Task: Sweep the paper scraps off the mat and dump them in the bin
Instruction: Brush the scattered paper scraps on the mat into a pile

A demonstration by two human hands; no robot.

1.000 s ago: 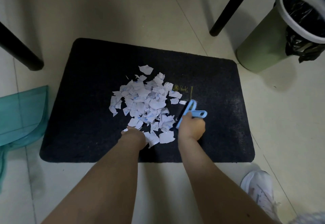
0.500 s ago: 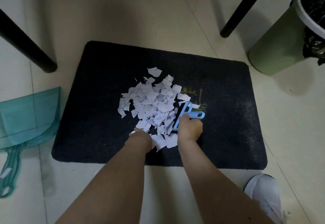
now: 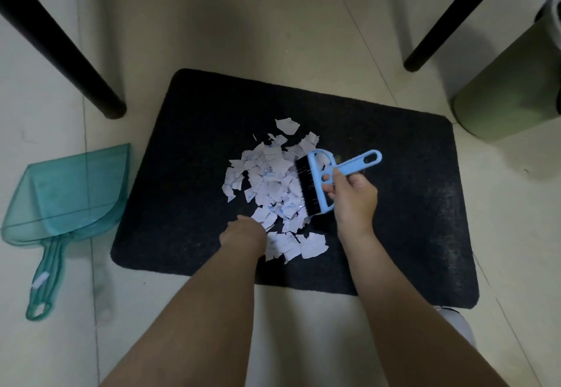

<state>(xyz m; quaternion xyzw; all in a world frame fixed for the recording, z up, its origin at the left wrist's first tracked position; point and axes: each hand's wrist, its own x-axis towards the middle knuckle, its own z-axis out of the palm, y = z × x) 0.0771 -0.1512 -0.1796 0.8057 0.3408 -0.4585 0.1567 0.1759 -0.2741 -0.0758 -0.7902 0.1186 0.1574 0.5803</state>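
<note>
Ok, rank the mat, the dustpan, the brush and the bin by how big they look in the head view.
1. mat, clearly the largest.
2. dustpan and bin: unsure, since the bin is cut off at the frame edge.
3. brush, the smallest, held in the right hand.

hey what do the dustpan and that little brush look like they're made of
Dustpan: looks like see-through teal plastic, glossy; the floor tile line shows through it. Brush, held in the right hand: light blue body, smooth and moulded with cutouts, probably hard plastic; bristles black and fine, likely synthetic, though that can't be told for sure.
</note>
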